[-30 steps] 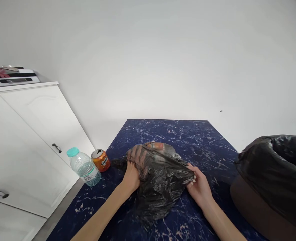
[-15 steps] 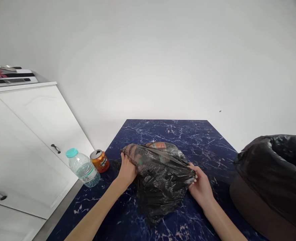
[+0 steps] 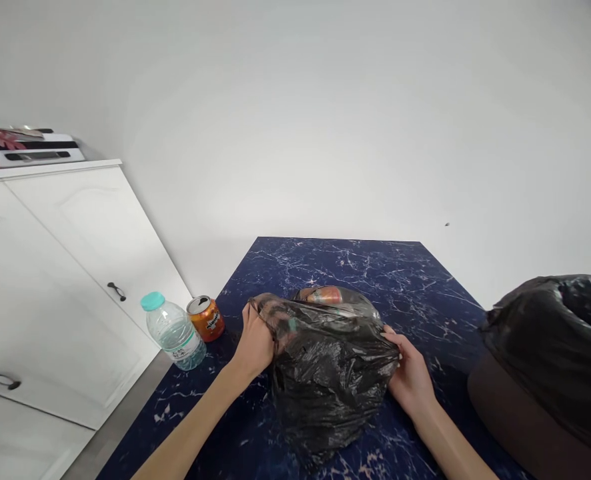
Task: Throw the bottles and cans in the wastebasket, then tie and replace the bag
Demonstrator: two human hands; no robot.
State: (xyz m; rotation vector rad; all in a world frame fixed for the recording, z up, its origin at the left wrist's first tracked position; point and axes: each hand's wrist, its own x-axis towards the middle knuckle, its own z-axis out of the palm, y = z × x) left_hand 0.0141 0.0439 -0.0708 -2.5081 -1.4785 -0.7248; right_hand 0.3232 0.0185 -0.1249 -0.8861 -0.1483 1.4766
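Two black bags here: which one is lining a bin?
The far-right bag, draped over the brown bin. The middle bag is held between the left hand and right hand.

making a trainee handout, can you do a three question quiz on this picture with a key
1. Fill in: the left hand and the right hand both hold a black plastic ____.
2. True or false: the bottle has its turquoise cap on.
3. In the picture, where is the orange can? A) between the bottle and the left hand; B) in the right hand; C) right of the right hand.

Key: 1 bag; 2 true; 3 A.
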